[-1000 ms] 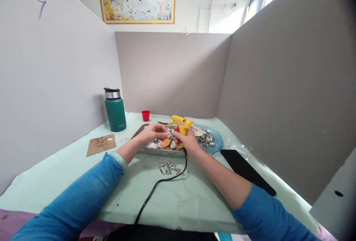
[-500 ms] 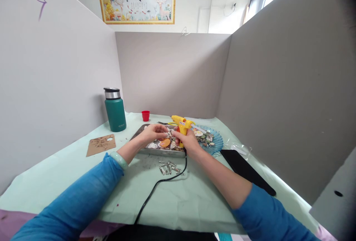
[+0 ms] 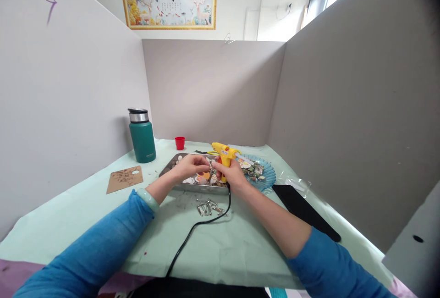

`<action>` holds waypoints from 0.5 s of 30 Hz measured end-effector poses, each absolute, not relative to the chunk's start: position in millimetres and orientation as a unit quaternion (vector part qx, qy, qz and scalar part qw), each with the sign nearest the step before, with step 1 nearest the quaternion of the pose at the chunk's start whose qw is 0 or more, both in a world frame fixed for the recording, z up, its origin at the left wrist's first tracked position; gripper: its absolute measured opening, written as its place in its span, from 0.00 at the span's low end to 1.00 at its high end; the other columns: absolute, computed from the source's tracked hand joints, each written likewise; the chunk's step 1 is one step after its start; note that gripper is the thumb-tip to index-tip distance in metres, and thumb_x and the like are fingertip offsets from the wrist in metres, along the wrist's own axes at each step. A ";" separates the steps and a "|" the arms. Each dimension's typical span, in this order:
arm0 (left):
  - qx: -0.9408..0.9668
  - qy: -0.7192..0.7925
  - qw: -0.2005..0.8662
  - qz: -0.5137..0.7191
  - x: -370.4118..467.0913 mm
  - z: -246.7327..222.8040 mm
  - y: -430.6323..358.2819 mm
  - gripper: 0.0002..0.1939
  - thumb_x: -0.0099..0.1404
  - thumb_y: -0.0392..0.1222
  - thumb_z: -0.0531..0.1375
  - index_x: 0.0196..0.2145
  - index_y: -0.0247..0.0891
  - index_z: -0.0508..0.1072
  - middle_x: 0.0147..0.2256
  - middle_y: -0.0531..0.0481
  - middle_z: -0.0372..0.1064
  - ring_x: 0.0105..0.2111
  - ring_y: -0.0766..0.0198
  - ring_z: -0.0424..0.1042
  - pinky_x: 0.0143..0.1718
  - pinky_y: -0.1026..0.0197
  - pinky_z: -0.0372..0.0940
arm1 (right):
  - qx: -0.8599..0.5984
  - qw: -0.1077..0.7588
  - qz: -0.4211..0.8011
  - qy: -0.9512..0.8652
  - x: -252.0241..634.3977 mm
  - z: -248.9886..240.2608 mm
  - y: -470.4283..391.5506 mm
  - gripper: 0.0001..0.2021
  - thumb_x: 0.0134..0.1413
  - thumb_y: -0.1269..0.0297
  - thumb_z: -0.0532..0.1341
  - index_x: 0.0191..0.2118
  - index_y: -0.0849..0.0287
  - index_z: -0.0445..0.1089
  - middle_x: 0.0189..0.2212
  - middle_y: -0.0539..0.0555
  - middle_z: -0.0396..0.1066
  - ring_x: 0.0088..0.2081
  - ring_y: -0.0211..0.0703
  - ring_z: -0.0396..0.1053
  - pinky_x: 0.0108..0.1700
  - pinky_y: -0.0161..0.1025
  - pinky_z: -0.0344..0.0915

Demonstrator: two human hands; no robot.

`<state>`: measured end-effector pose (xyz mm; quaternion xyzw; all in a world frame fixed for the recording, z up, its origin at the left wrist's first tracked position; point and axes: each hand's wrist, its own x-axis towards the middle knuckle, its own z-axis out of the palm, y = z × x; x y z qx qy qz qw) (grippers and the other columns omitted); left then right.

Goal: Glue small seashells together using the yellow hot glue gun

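Note:
My right hand is wrapped round the handle of a yellow hot glue gun, whose nozzle points left. A black cord runs from its grip toward the table's front edge. Over the metal tray, my left hand is closed in a pinch close to the right fingertips. What sits between its fingers is too small to make out. White and orange shell-like pieces lie in the tray beneath both hands. Small silver metal pieces, like pin backs, are heaped in front of the tray.
A blue plate of mixed shell-like pieces stands right of the tray, near a black flat object and clear plastic wrap. At left are a green bottle and brown card. A red cup stands behind. Partitions enclose the table.
My left hand has shifted slightly to the right, its fingers drawing closer to the right hand's fingertips. The glue gun stays in nearly the same place.

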<state>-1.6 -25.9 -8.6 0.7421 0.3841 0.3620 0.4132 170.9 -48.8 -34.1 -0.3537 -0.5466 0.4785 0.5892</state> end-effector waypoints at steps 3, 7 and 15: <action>0.724 0.367 0.459 0.362 3.6 -3.9 -36.2 0.11 0.51 0.42 0.67 0.30 0.33 0.74 0.28 0.50 0.73 0.26 0.68 0.70 0.31 0.63 0.64 | -0.355 0.590 0.474 -0.548 170.8 -35.7 -47.0 0.19 0.39 0.57 0.68 0.37 0.58 0.64 0.16 0.44 0.63 0.17 0.34 0.59 0.21 0.33 0.58; 0.707 0.364 0.482 0.368 8.6 -2.8 -43.5 0.12 0.49 0.41 0.68 0.30 0.32 0.74 0.28 0.49 0.73 0.25 0.69 0.69 0.31 0.63 0.65 | -0.351 0.589 0.472 -0.554 170.3 -38.1 -45.3 0.19 0.40 0.56 0.68 0.37 0.57 0.64 0.17 0.44 0.63 0.18 0.35 0.60 0.21 0.34 0.59; 0.689 0.376 0.490 0.380 9.4 -5.8 -41.9 0.13 0.51 0.44 0.68 0.30 0.31 0.74 0.27 0.48 0.73 0.26 0.68 0.71 0.33 0.63 0.67 | -0.363 0.603 0.452 -0.548 166.2 -38.5 -46.5 0.19 0.40 0.57 0.68 0.38 0.57 0.63 0.20 0.44 0.62 0.19 0.33 0.60 0.21 0.33 0.61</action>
